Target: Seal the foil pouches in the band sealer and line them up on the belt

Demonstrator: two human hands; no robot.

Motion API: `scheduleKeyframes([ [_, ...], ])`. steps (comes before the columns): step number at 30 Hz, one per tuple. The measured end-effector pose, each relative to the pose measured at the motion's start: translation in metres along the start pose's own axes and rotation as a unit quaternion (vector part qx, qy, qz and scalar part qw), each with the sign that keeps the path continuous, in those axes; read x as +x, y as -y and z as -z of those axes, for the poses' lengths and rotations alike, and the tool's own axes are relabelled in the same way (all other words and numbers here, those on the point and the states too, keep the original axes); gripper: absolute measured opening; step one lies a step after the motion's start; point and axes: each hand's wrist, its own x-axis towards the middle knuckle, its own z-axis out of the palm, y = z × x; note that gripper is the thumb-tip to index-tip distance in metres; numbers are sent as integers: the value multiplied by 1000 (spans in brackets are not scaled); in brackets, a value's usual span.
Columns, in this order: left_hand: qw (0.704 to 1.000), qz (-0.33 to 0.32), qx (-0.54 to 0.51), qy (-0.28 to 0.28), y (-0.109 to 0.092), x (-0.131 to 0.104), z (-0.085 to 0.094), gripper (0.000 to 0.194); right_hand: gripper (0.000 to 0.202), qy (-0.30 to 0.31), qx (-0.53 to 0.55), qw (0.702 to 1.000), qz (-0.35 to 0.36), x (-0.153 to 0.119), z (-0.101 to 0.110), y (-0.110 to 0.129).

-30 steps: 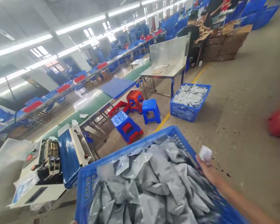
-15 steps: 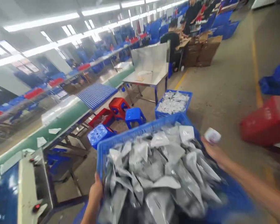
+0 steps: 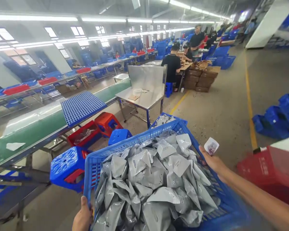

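Observation:
A blue plastic basket (image 3: 137, 138) full of grey plastic packets (image 3: 156, 179) is held in front of me, slightly tilted. My left hand (image 3: 83, 215) grips its left side, thumb over the rim and the other fingers hidden behind the wall. On the right side, my right hand (image 3: 213, 160) is closed on the rim. A small white paper with a printed mark (image 3: 211, 146) sticks up at my right hand, apparently held there too.
Blue stool (image 3: 65, 166), red stool (image 3: 108, 123) and red bin (image 3: 85, 133) stand left, beside the green conveyor (image 3: 38, 128). Ahead are a metal table (image 3: 144, 98), another packet-filled basket (image 3: 183, 122) and seated people (image 3: 172, 65). A red container (image 3: 267, 170) and blue bins (image 3: 276, 118) are right.
The view has levelled and moved forward. The other packet basket is now mostly hidden behind the held basket, and the blue and red stools appear further left. Both hands keep their hold.

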Motion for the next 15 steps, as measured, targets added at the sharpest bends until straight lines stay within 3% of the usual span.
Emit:
scheduleKeyframes([
  [2, 997, 53, -44, 38, -33, 7, -28, 86, 64, 8, -19, 1000, -2, 42, -1, 28],
  [5, 996, 60, -55, 28, -82, 10, -67, 82, 63, 23, -42, 999, -6, 104, 0, 72],
  [9, 993, 81, -71, 57, -136, 13, -100, 79, 64, 48, -66, 997, -13, 181, 2, 122],
  [15, 992, 119, -12, 35, -189, 19, -140, 78, 67, 98, -87, 991, -35, 296, -10, 156],
])
